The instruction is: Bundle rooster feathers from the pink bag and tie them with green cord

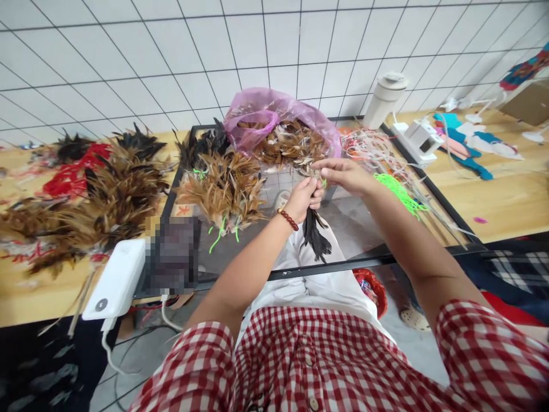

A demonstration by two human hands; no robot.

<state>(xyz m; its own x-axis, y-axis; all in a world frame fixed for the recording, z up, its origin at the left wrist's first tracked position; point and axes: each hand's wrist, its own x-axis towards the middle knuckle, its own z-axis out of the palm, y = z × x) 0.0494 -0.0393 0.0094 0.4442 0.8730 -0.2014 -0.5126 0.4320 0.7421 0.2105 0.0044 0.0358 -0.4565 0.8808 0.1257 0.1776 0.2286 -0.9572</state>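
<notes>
My left hand [303,197] is closed around a bunch of dark feathers [316,236] that hangs down below the fist. A red bead bracelet [287,219] sits on that wrist. My right hand [343,173] reaches in from the right, its fingers pinched at the top of the same bunch, just above the left fist. Both hands are over a glass table top with a black frame [343,264]. Right behind them lies a pink plastic bag [274,117] full of brown feathers.
Tied brown feather bundles [225,191] with green string lie on the glass. More feather piles [98,197] cover the wooden bench at left. A white power bank [116,280] sits at the front left. Green cord [398,191], pale strings and a white cup [385,98] are at right.
</notes>
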